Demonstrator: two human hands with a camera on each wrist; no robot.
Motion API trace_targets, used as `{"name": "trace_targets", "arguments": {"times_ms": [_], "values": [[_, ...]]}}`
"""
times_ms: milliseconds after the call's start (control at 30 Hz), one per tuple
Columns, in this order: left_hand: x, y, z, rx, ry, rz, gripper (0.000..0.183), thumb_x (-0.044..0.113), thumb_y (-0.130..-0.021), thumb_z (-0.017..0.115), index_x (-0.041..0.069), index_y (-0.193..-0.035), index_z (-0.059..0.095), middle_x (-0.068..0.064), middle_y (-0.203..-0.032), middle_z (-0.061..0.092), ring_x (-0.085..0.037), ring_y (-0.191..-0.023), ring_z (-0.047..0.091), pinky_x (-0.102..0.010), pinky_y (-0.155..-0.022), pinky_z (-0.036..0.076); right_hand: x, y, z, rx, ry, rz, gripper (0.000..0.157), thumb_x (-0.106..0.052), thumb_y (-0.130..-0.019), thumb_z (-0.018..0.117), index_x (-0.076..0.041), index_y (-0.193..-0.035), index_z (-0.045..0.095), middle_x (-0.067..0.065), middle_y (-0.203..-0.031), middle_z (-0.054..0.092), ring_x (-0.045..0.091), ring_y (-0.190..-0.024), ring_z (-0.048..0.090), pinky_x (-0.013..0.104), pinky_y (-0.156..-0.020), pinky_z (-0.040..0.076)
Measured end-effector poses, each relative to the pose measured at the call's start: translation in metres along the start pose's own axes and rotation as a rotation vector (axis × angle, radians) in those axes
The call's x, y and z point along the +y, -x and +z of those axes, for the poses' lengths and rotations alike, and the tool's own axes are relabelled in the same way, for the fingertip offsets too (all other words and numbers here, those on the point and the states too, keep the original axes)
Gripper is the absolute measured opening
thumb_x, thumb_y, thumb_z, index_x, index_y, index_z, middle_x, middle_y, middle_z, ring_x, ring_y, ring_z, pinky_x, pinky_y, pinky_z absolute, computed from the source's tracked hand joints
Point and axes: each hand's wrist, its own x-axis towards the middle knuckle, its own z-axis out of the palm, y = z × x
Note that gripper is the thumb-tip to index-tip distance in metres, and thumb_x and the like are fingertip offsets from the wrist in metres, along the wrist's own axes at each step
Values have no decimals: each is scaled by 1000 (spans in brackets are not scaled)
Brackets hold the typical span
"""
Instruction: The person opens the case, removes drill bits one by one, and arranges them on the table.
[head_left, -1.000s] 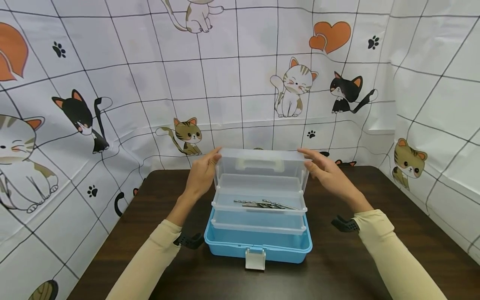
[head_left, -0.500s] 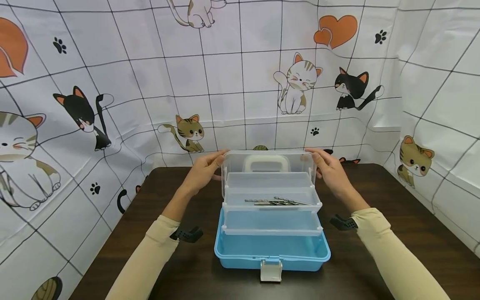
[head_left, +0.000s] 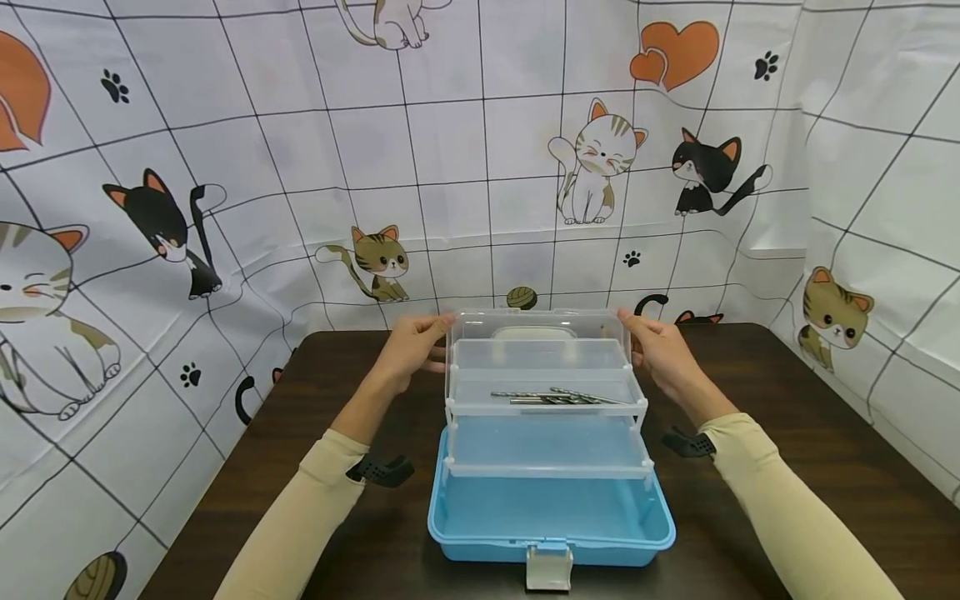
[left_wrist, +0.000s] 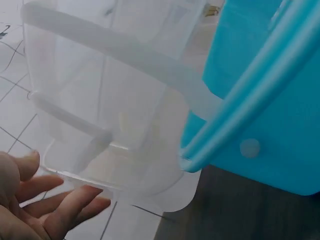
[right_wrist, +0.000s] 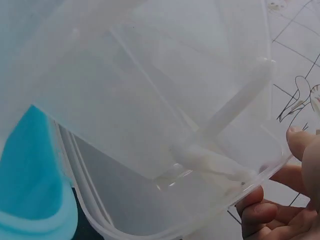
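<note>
A light blue toolbox (head_left: 551, 550) stands unfolded on the dark table, its white latch (head_left: 549, 569) hanging at the front. Two clear trays rise in steps above the base. The upper tray (head_left: 480, 408) carries several metal drill bits (head_left: 551, 399), while the lower tray (head_left: 547, 450) shows nothing in it. Behind them the clear lid (head_left: 463, 333) is tipped back. My left hand (head_left: 408, 350) holds the lid's left edge, fingers behind it, as the left wrist view shows. At the right edge my right hand (head_left: 663, 354) holds the rim between thumb and curled fingers.
A dark wooden table (head_left: 300, 400) lies under the box and extends to both sides. White cloth (head_left: 450, 150) printed with cats hangs close behind the table and along its sides. Black straps (head_left: 386, 472) sit on both wrists.
The lid has tipped farther back and lower, both hands moving with it. The toolbox now appears nearer and slightly farther right, its trays spread wider apart. The drill bits remain in the upper tray.
</note>
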Motion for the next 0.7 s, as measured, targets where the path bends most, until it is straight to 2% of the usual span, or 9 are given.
{"name": "trace_targets", "arguments": {"times_ms": [100,167,267,300,400,533,700], "values": [[-4,2,1,12,3,-63,53,39,-106,57,1,-142,59,-19,-148,49,-35,-100,71,-45,-77,58,6,-1,0,11,-24,42,70,-53,-99,62,8,-133,60,5,-101,65,10,-77,57,23,-67,49],[-7,3,3,21,4,-102,54,40,-105,57,2,-143,58,-20,-146,50,-34,-97,72,-47,-79,58,9,-3,0,19,-10,62,70,-54,-98,62,10,-128,61,1,-89,62,10,-71,54,23,-64,47],[-11,3,5,19,12,-136,54,40,-106,57,1,-143,57,-21,-145,51,-35,-93,73,-46,-78,58,14,-4,-1,26,1,109,77,-56,-97,63,12,-134,57,-3,-90,62,7,-73,58,22,-65,50],[-12,3,6,20,17,-147,54,40,-106,58,1,-143,58,-21,-144,52,-34,-91,73,-45,-77,58,15,-3,-1,25,8,129,81,-57,-97,63,9,-142,52,-3,-95,64,7,-75,61,23,-67,52],[-16,2,9,17,35,-175,52,39,-105,59,2,-141,60,-21,-140,56,-35,-88,73,-41,-72,59,17,-3,-2,31,-3,198,86,-60,-95,65,8,-146,48,1,-94,68,9,-70,64,26,-66,56],[-21,-1,11,9,60,-211,47,37,-105,61,1,-135,65,-20,-129,63,-35,-83,74,-40,-69,59,24,-4,-3,38,-23,261,83,-60,-94,65,8,-140,53,4,-87,70,13,-68,67,31,-65,58],[-27,-3,13,0,66,-248,44,36,-104,62,0,-127,69,-20,-115,69,-35,-79,74,-38,-67,59,33,-5,-4,30,-1,272,78,-58,-96,63,9,-136,56,5,-94,70,17,-81,69,35,-71,58]]}}
